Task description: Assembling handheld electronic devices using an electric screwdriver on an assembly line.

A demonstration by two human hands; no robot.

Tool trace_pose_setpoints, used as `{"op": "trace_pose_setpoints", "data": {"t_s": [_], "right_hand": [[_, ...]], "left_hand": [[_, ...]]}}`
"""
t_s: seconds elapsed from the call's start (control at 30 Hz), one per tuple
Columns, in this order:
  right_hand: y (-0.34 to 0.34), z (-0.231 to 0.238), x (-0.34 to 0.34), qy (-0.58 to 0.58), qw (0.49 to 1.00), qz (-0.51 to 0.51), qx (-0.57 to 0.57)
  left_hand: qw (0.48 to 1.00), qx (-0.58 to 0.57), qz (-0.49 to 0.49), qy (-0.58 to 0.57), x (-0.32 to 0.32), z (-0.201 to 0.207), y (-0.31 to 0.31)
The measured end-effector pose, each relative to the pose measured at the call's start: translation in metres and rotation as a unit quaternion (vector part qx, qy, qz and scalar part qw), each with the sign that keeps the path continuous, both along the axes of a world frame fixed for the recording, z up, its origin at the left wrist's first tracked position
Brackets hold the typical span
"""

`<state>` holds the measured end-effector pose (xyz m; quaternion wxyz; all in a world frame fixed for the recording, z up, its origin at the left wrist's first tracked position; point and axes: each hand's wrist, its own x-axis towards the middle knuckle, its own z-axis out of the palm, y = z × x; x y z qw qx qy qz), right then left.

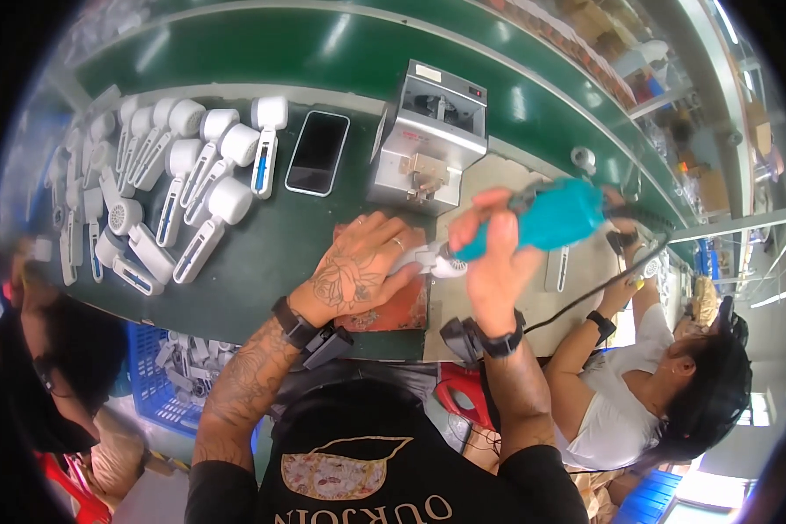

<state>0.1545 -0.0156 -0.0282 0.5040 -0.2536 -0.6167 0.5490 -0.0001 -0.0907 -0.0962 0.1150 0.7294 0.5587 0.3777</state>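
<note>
At clock centre, pinching small white-and-grey plastic part (446, 266) with left hand (354, 269) at nine o'clock, gripping rounded teal power driver (557, 215) in right hand (498, 266) at three, apparently fastening, next needing steady tip alignment.

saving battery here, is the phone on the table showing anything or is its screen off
Off, apparently: the phone's screen looks black, nothing lit

Slim white tube lights (726, 22) are glowing at upper right, glare is streaking the glossy green panel (244, 45), the rounded teal power tool (561, 216) is blurring, and outer edges are bending.
</note>
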Motion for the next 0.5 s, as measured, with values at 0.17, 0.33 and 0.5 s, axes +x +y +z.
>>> {"op": "trace_pose_setpoints", "data": {"t_s": [0.17,0.33,0.5], "right_hand": [[-0.01,-0.015,0.012,-0.033,0.999,-0.013,0.006],[-0.009,-0.023,0.005,-0.03,0.999,-0.016,0.005],[-0.005,-0.033,0.031,-0.095,0.992,-0.054,0.057]], "left_hand": [[0.999,-0.028,-0.026,-0.006,-0.003,-0.004,0.002],[0.999,-0.037,-0.016,-0.006,-0.006,0.001,0.0],[0.998,-0.003,-0.045,0.031,0.01,0.014,0.017]]}}
